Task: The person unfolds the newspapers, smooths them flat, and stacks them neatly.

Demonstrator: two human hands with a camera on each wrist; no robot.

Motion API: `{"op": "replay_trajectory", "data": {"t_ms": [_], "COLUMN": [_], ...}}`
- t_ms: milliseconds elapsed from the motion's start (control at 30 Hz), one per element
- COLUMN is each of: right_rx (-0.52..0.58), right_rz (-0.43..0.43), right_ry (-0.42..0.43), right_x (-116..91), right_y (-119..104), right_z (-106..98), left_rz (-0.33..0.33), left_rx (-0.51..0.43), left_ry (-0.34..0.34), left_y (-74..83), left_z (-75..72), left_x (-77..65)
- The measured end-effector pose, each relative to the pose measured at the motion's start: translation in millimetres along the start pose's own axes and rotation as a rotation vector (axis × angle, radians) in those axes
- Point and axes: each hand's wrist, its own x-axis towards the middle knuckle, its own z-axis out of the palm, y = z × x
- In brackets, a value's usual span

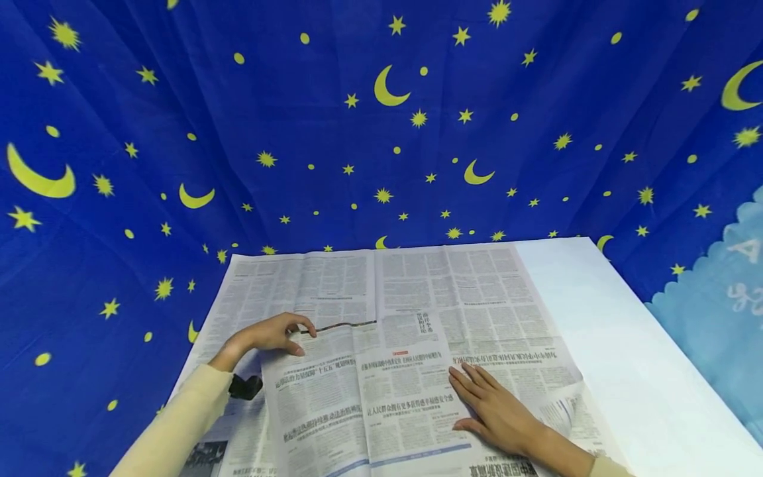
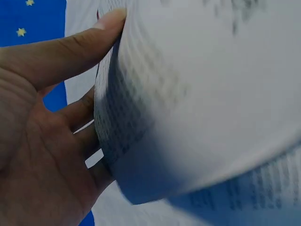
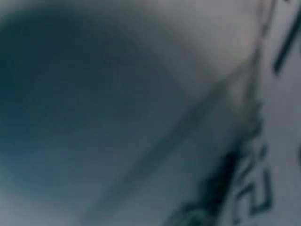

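A folded newspaper sheet (image 1: 405,387) lies over other spread newspaper pages (image 1: 340,275) in the head view. At its upper left corner my left hand (image 1: 274,333) pinches the edge. The left wrist view shows the thumb (image 2: 77,49) on one face of the curved, lifted paper (image 2: 221,94), with the other fingers behind it. My right hand (image 1: 495,405) rests flat on the right part of the sheet, fingers extended. Close and blurred, printed paper (image 3: 254,188) fills part of the right wrist view; the hand is not clear there.
The newspaper pages cover much of a white table (image 1: 632,344), whose bare surface shows on the right. Behind and beside it hangs a blue cloth (image 1: 334,132) with yellow moons and stars. A page corner (image 1: 563,404) curls up near my right wrist.
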Motion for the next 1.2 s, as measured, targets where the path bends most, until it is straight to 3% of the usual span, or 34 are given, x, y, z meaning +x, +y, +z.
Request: {"op": "replay_trajectory", "data": {"t_ms": [333, 467, 700, 967, 1067, 1200], "right_rx": [-0.003, -0.005, -0.004, -0.021, -0.021, 0.002], "right_rz": [0.028, 0.02, 0.01, 0.033, 0.052, 0.083], "right_ry": [0.011, -0.037, -0.082, -0.059, -0.057, -0.054], "right_x": [-17, -19, -30, -44, -50, -58], "right_y": [9, 10, 17, 20, 22, 23], "right_z": [2, -6, -11, -15, -16, -17], "left_rz": [-0.052, -0.059, -0.161, -0.141, -0.176, -0.211], "left_rx": [-0.036, -0.01, 0.048, 0.061, 0.035, -0.111], "left_ry": [0.049, 0.102, 0.212, 0.309, 0.297, 0.278], "left_y": [-22.3, -22.5, -25.9, -32.6, -31.1, -29.9], "left_z": [9.0, 11.6, 13.6, 21.9, 24.1, 26.2], "left_x": [-6.2, -4.5, -8.5, -8.9, -12.9, -24.1]}}
